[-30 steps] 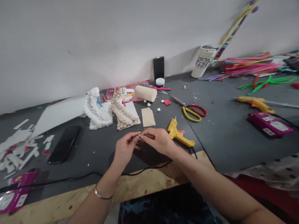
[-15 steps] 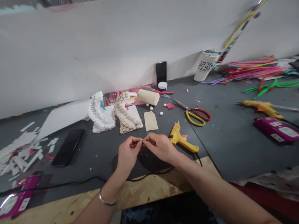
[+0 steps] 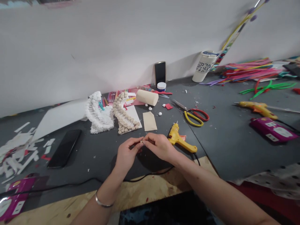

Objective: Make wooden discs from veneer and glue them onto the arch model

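Here, the left hand [image 3: 127, 153] and right hand [image 3: 162, 147] together pinch a tiny pale piece [image 3: 141, 142].

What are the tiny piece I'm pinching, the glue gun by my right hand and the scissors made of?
Tiny piece: pale, too small to tell its material. Glue gun: probably hard plastic, with a smooth yellow body. Scissors: likely steel blades, grey with dull sheen; handles seem plastic, one red, one yellow.
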Demonstrator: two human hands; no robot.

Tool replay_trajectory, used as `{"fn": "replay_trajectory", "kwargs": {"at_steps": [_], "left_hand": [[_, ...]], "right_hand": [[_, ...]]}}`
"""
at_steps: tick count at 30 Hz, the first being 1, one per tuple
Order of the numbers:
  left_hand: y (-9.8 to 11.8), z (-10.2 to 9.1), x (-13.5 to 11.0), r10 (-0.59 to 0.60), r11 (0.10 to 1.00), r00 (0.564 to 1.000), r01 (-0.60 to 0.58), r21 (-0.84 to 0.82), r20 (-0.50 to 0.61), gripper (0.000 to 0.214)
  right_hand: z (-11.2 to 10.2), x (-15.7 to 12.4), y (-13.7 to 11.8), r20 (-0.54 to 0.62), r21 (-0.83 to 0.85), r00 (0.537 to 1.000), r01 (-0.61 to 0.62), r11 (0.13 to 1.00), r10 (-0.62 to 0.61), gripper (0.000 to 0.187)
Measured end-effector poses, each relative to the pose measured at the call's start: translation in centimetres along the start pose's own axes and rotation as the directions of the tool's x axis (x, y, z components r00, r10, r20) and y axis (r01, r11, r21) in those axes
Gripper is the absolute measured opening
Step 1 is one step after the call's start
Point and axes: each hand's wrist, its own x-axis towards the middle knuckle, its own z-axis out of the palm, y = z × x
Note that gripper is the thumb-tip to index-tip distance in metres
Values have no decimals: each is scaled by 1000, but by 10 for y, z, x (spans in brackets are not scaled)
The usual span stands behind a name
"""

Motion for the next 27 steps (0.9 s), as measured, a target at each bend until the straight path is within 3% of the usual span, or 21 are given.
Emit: {"fn": "replay_trajectory", "kwargs": {"at_steps": [5,12,19,27], "left_hand": [[2,3,-1,45,999,999,-45,-2,-31,30],[3,-2,1,29,999,995,-26,34,-90,26],[4,-3,-1,79,975,994,-60,212,-79,22],[2,2,-6,167,885,986,-144,442,-12,13]], "right_hand": [[-3,2,4,-52,5,995,-88,996,88,16],[-8,-3,-1,38,5,995,94,996,-94,14],[-5,-6,0,60,-73,985,168,983,-163,17],[-5,-7,-2,109,-149,990,107,983,-91,10]]}}
